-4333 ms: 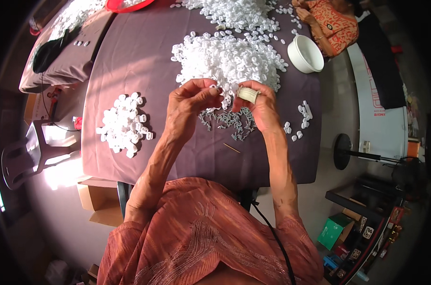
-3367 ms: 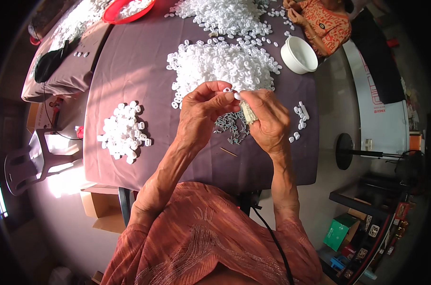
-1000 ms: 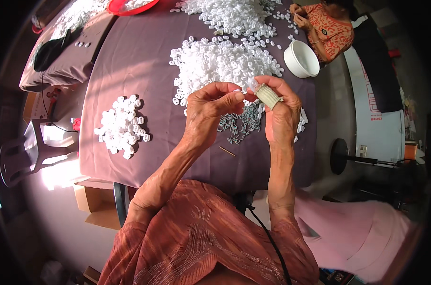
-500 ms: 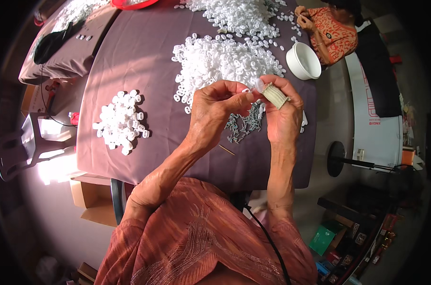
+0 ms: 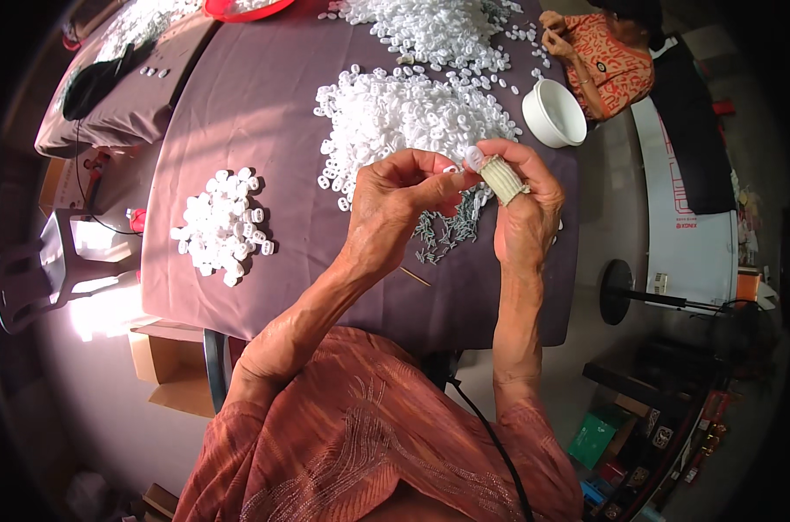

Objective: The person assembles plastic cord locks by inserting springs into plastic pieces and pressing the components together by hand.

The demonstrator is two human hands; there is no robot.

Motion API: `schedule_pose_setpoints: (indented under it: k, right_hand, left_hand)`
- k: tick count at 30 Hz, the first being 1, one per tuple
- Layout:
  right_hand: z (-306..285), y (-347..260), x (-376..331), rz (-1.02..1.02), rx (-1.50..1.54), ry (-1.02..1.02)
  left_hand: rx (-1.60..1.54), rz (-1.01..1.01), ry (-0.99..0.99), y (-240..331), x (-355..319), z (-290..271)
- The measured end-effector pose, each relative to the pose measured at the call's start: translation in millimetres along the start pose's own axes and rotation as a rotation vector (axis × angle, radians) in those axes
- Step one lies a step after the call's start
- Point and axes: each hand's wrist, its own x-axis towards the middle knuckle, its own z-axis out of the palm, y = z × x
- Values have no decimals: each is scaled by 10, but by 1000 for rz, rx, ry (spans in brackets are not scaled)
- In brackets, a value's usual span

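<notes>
Above the table, my two hands meet at their fingertips. My left hand (image 5: 393, 198) is closed in a pinch, with a small white piece (image 5: 451, 170) at its fingertips. Between the fingers of my right hand (image 5: 531, 200) sits a white oval plastic piece (image 5: 474, 157), nearly touching the left fingertips. A cream ribbed cloth cover (image 5: 504, 181) wraps the right thumb. Beyond the hands lies a big heap of white oval plastic pieces (image 5: 404, 113). Partly behind my hands are many small grey-green pins (image 5: 443, 233); their exact kind is too small to tell.
A smaller pile of white pieces (image 5: 221, 222) lies at the left on the brown tablecloth (image 5: 325, 270). A thin stick (image 5: 415, 277) rests near me. At the right edge stands a white tub (image 5: 554, 113), with another person (image 5: 608, 65) beyond it. A red tray (image 5: 247, 7) is at the far side.
My right hand has turned a little, and the white oval piece in it now faces up more plainly. My left hand stays almost in place, still pinching.
</notes>
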Motion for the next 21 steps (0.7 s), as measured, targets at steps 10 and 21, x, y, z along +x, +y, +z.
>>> schedule_pose_setpoints:
  k: [10, 21]
  right_hand:
    - [-25, -6, -24, -70, -103, -22]
    - [0, -11, -51, -72, -138, -6]
  left_hand:
    - [-9, -11, 17, 6, -10, 7]
    - [-29, -24, 41, -36, 9, 11]
